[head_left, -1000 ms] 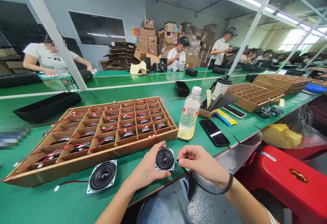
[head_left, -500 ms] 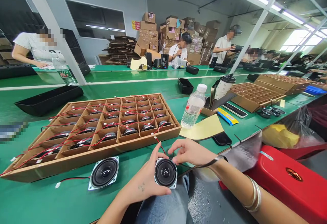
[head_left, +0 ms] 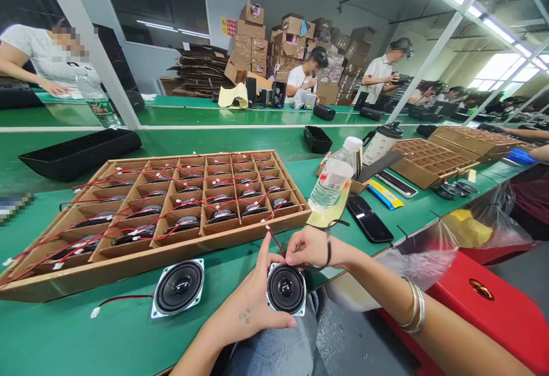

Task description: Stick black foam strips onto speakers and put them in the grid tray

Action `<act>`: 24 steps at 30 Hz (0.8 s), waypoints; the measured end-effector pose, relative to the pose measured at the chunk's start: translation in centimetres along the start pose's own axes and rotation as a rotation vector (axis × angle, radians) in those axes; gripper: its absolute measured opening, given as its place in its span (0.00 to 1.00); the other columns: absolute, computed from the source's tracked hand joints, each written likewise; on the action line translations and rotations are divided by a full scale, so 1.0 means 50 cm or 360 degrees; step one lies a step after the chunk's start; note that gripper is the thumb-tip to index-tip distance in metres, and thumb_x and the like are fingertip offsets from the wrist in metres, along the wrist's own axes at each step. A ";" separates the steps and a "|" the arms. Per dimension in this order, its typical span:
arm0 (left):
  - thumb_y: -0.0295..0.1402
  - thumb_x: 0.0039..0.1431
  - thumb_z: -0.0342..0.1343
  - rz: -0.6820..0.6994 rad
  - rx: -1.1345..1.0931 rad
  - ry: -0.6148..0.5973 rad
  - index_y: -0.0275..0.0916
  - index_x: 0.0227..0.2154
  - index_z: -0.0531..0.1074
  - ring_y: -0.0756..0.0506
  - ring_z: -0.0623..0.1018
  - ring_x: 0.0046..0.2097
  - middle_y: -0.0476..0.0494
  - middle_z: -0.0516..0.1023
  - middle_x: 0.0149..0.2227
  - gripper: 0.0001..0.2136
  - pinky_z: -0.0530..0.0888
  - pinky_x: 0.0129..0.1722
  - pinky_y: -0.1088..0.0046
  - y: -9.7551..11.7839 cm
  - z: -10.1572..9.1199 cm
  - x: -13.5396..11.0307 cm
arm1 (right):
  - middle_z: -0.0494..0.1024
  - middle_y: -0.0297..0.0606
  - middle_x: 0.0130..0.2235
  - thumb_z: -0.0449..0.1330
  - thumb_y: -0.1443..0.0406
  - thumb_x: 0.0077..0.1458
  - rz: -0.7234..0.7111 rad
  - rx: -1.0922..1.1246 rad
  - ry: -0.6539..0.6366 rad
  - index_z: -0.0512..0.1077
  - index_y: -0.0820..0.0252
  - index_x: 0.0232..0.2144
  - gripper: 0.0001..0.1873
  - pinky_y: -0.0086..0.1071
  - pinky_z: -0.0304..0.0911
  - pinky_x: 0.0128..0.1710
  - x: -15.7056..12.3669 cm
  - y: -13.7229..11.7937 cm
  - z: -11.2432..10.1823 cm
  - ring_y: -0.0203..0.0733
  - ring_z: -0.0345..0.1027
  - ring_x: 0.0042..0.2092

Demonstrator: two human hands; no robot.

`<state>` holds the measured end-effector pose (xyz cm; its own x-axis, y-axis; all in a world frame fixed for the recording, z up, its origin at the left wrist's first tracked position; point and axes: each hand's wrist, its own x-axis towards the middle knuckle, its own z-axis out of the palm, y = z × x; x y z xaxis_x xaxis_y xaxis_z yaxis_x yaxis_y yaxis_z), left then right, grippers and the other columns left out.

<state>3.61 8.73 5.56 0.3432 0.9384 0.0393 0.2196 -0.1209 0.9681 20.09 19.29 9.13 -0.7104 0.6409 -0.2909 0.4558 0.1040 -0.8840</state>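
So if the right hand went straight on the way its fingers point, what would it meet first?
The right hand points left over the top edge of the held speaker. Straight on, it would likely first meet the raised index finger of the left hand, though depth there is unclear.

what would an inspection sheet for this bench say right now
surface: green table, carrying a tray and loose parts
job's things: held speaker at the table's near edge; second speaker lying cone up; cardboard tray with speakers in its compartments
clutter: water bottle, phone, lidded cup, black tub
hands: left hand grips the held speaker from the side; right hand pinches at its top edge
cables: red wires strung over the tray; a red and black lead rises from the held speaker
surroundings: stacked boxes, a person at the far bench, red stool
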 end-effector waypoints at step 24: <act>0.31 0.40 0.64 -0.0024 0.0027 0.0067 0.48 0.59 0.24 0.43 0.66 0.50 0.43 0.57 0.48 0.55 0.55 0.55 0.59 -0.007 0.001 -0.001 | 0.67 0.29 0.15 0.60 0.67 0.40 0.0194 -0.0015 -0.0119 0.73 0.67 0.20 0.05 0.22 0.51 0.20 0.008 -0.028 -0.002 0.29 0.56 0.19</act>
<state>3.56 8.71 5.22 0.3011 0.9529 0.0355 0.2398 -0.1117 0.9644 19.21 19.47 10.30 -0.6873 0.5907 -0.4227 0.5459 0.0362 -0.8371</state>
